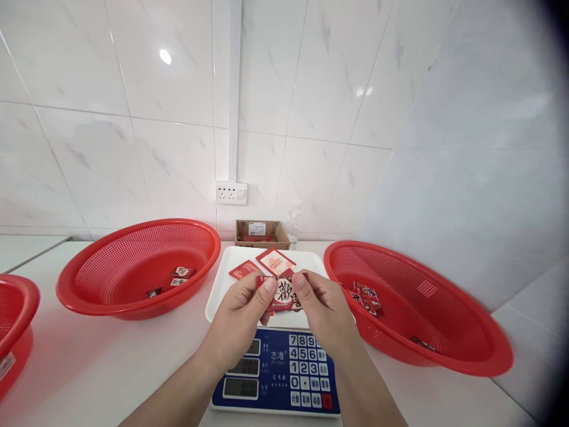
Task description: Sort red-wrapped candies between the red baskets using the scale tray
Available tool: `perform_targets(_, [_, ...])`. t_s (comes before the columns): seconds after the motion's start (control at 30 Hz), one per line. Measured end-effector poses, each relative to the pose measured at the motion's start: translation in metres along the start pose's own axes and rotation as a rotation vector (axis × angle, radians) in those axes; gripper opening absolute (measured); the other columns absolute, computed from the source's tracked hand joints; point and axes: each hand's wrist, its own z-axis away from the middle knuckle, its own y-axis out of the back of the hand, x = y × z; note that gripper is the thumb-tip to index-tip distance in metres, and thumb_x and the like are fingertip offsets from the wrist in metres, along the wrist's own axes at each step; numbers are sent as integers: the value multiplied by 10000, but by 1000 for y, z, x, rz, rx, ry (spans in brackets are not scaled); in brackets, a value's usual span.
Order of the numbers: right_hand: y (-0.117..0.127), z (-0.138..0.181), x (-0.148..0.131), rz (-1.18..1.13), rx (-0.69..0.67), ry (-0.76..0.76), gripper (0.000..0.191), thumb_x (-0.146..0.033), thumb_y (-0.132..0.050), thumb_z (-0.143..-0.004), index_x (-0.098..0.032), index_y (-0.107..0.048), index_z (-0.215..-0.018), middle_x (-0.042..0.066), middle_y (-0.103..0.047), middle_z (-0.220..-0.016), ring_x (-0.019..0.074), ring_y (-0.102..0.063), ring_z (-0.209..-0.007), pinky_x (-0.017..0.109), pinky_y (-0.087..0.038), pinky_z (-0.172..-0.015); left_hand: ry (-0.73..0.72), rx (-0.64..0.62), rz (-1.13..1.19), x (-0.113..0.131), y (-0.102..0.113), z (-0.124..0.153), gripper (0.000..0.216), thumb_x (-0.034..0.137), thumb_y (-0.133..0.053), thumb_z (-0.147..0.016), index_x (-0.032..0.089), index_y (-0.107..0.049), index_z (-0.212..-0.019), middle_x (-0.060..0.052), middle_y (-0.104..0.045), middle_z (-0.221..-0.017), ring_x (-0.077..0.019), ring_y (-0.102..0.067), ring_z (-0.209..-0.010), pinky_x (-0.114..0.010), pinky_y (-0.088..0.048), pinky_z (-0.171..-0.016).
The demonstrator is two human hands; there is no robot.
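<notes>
A red candy packet with large dark characters on a pale round patch is stretched between my two hands, above a digital scale. My left hand pinches its left end between thumb and fingers. Its right end is gripped by my right hand in the same way. Below and behind the packet, on the scale's white tray, lie a red-edged card and a red packet. My hands hide part of the tray and some keys.
A red perforated basket with a few packets stands left; another basket on the right holds packets. A third basket is cut off at far left. Behind the scale are a cardboard box and clear bottle.
</notes>
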Motion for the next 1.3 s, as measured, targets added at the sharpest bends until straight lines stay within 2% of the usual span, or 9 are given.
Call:
perform_targets(0.17, [-2, 1, -2, 84, 31, 70, 440, -496, -480, -907, -194, -426, -593, -32, -469, -541, 96, -387, -510, 223, -326, -463, 6, 15, -36, -3, 1, 0, 469, 586, -534, -852, 179, -498, -622, 45, -454, -569, -88, -398, -553, -186, -366, -515])
perform_targets(0.33, [-3, 2, -4, 74, 14, 51, 456, -525, -479, -897, -198, -391, -592, -41, -419, -530, 90, -353, -502, 220, -308, -453, 4, -8, -27, -2, 0, 0, 491, 594, -522, -855, 181, -465, -595, 39, -446, -576, -94, -385, -564, -185, -362, -510])
perform_targets(0.47, [-3, 2, -4, 86, 18, 48, 458, -540, -472, -895, -199, -392, -599, -45, -389, -530, 89, -336, -500, 217, -292, -441, 0, 31, -43, -2, 0, 1, 436, 567, -520, -867, 181, -525, -665, 30, -474, -622, -103, -409, -594, -189, -374, -524])
perform_targets(0.63, [-3, 2, -5, 149, 34, 111, 454, -503, -456, -911, -208, -350, -581, -47, -359, -524, 89, -311, -494, 223, -270, -431, 8, 49, -68, -1, 0, 2, 427, 549, -542, -861, 191, -478, -635, 37, -449, -596, -112, -420, -585, -211, -386, -546])
perform_targets(0.87, [-4, 3, -7, 161, 57, 146, 452, -471, -464, -915, -213, -319, -573, -51, -336, -518, 87, -295, -485, 224, -259, -423, 23, 32, -30, -1, -1, 2, 405, 550, -544, -859, 197, -513, -664, 36, -465, -605, -117, -433, -580, -222, -387, -548])
perform_targets(1.0, [-4, 5, -8, 130, 88, 145, 440, -458, -482, -915, -206, -363, -575, -48, -380, -515, 87, -326, -477, 219, -272, -421, 2, 14, -78, 1, 0, 4, 464, 577, -509, -869, 193, -486, -609, 33, -462, -583, -114, -421, -570, -224, -364, -538])
perform_targets(1.17, [-3, 7, -9, 130, 156, 149, 440, -457, -489, -918, -197, -415, -571, -38, -445, -512, 94, -385, -489, 215, -318, -444, -7, -76, -166, 5, 0, 6, 529, 611, -462, -875, 198, -458, -544, 28, -453, -518, -115, -407, -524, -243, -344, -517])
perform_targets(1.3, [-3, 8, -9, 74, 117, 109, 439, -514, -486, -905, -192, -488, -607, -18, -510, -546, 108, -442, -508, 224, -359, -463, -34, -41, -186, 8, 0, 6, 522, 615, -477, -866, 198, -471, -553, 26, -472, -519, -116, -422, -529, -244, -362, -531])
